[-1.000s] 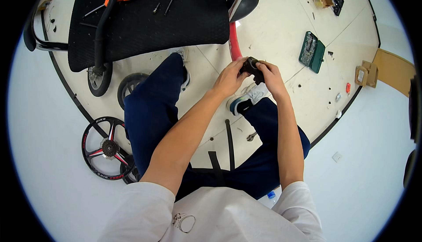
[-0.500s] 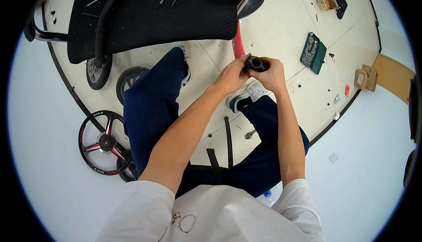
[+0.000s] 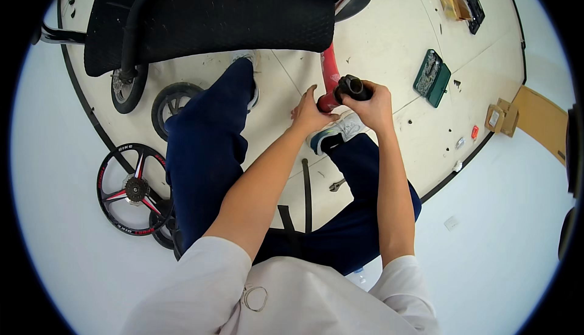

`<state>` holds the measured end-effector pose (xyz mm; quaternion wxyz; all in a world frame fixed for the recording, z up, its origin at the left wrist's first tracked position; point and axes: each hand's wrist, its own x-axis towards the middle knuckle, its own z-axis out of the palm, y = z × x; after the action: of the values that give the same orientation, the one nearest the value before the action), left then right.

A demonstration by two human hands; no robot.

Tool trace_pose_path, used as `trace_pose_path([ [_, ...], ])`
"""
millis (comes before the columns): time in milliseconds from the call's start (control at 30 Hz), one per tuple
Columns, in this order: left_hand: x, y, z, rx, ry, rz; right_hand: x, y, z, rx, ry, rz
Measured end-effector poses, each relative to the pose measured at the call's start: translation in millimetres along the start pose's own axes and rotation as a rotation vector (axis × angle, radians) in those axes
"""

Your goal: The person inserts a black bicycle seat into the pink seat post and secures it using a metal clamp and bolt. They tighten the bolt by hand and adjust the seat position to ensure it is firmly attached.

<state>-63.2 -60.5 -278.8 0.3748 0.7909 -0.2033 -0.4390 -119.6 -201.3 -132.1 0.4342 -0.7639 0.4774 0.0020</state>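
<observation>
My right hand (image 3: 374, 105) is closed round a black bicycle stem (image 3: 354, 87), whose hollow round end faces up toward me. Just left of the stem is the red bike frame (image 3: 329, 70), its short red tube end (image 3: 327, 102) meeting the stem's side. My left hand (image 3: 309, 113) is beside that tube end, thumb stretched under it and fingers spread apart. The thumb is close to the red tube; whether it touches cannot be made out.
A black padded seat (image 3: 213, 19) carries a screwdriver and small parts. Wheels (image 3: 135, 189) lie at left. A green case of small metal parts (image 3: 431, 76), cardboard boxes (image 3: 502, 117) and a wrench (image 3: 336, 185) are on the floor, with a black strip (image 3: 307, 195) between my legs.
My left hand has come off the black stem, moving left and down with its fingers spreading. The red tube end now shows. My right hand keeps hold of the stem.
</observation>
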Motion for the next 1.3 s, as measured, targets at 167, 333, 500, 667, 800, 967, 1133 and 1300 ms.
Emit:
trace_pose_path([
  [167,1,-20,17,0.110,-0.043,-0.052,-6,-11,-12,-0.122,-0.109,0.054],
  [333,12,-19,22,0.304,-0.079,-0.068,10,-27,-23,-0.360,-0.378,-0.058],
  [500,17,-18,14,0.135,-0.163,-0.109,21,-22,-34,-0.548,-0.521,-0.233],
  [667,15,-14,15,0.157,-0.133,0.015,31,-26,-37,-0.554,-0.603,-0.181],
  [800,17,-17,24,0.055,-0.132,0.040,20,-47,-32,-0.631,-0.524,-0.167],
  [967,3,27,2,0.136,-0.153,-0.059,37,-52,-71,-0.497,-0.691,-0.180],
  [1133,-6,61,-41,0.295,-0.201,-0.012,40,-47,-104,-0.244,-0.711,-0.143],
  [1300,-14,93,-82,0.575,-0.260,0.090,29,-45,-138,-0.018,-0.672,0.035],
])
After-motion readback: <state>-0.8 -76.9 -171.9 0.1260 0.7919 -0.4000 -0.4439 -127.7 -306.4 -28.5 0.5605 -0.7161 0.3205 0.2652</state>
